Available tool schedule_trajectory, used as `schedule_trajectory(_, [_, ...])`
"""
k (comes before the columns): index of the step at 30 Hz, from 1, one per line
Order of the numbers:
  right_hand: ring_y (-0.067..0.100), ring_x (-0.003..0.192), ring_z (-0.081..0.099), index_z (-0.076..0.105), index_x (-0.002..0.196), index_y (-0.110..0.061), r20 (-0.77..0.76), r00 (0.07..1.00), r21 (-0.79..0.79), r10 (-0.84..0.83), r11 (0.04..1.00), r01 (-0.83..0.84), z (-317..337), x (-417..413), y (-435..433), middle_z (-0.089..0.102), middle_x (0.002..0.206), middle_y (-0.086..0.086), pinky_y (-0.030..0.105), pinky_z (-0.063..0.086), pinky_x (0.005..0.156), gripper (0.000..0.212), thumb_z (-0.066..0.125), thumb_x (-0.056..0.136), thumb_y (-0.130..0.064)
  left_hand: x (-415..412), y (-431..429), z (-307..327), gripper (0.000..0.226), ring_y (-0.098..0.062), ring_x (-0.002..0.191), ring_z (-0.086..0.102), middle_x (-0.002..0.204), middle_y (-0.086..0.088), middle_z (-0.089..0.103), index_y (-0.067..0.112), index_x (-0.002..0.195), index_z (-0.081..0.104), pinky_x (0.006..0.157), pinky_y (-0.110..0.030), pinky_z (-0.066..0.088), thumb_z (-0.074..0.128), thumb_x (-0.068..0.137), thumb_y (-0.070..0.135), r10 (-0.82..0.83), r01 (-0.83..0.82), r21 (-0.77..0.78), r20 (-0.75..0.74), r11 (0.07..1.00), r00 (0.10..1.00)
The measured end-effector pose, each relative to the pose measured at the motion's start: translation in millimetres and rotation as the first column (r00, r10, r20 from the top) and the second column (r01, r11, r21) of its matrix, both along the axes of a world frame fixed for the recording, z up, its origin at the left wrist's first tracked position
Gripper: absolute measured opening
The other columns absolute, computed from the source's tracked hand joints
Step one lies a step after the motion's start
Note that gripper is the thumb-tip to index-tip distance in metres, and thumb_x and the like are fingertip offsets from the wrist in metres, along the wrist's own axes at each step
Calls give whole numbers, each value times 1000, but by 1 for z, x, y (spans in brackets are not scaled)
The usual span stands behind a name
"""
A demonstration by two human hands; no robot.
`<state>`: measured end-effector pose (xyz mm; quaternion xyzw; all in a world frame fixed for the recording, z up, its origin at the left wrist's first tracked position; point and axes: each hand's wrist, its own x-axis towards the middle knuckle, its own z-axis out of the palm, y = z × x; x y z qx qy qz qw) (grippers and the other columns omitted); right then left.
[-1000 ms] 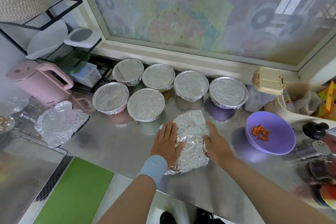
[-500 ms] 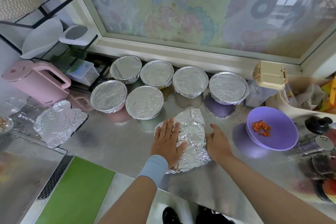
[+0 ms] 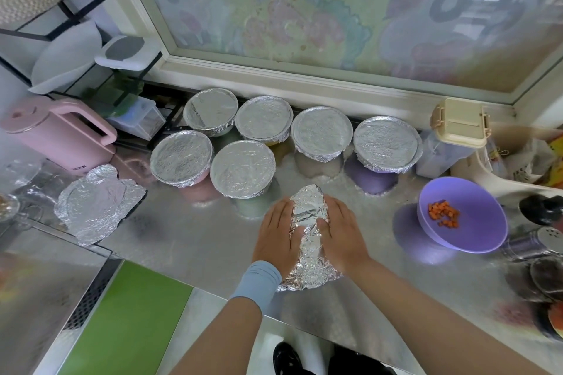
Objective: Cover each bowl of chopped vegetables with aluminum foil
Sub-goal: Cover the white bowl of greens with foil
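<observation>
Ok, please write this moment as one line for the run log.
left hand: presses foil sheet | right hand: presses foil sheet | foil-covered bowls: six | purple bowl of carrot cubes: uncovered

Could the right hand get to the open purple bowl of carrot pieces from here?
Probably yes. The purple bowl stands uncovered beside the right hand, only bare counter between them; the hand must first leave the foil it presses.
</observation>
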<state>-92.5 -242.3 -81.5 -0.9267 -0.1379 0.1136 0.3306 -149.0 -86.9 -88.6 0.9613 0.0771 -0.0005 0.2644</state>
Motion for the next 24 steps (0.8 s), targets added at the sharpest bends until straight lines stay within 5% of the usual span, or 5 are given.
schedule_trajectory(4, [23,135,33,26,154,-20,4,1000,-41,0,999,0,-1,1,1,33,152,3,35,27,114,56,43,101,-31,6,3,0,57,-17,141,26,154,0,34,16,150,31,119,-35,24,32,99,40,58,-57,-70,7,996,998])
schedule_trajectory(7, [29,125,45,31,151,-25,94,993,-246,71,968,-46,2,1,4,41,145,7,42,37,105,53,32,100,-39,14,4,2,49,-19,134,34,148,0,40,17,147,36,112,-39,34,33,102,37,84,-85,-58,-10,995,996])
schedule_trajectory(10, [35,130,47,48,141,-12,143,971,-376,193,918,-127,7,7,10,47,145,14,50,41,101,60,31,93,-44,21,4,3,46,-18,129,39,143,3,44,21,147,39,106,-37,38,33,104,37,91,-92,-41,-36,995,995])
schedule_trajectory(18, [25,128,42,28,152,-25,68,957,-413,283,881,-232,8,12,14,36,151,-1,42,48,90,69,19,91,-57,26,10,2,43,-19,130,43,145,2,47,25,144,40,108,-38,38,33,103,36,134,-145,-157,-79,977,988])
schedule_trajectory(24, [26,123,43,23,153,-26,62,959,-402,276,886,-229,6,13,13,34,150,-1,42,48,91,72,19,89,-58,2,7,-2,47,-18,129,35,142,1,42,18,135,47,112,-39,33,28,98,39,148,-134,-142,88,981,985])
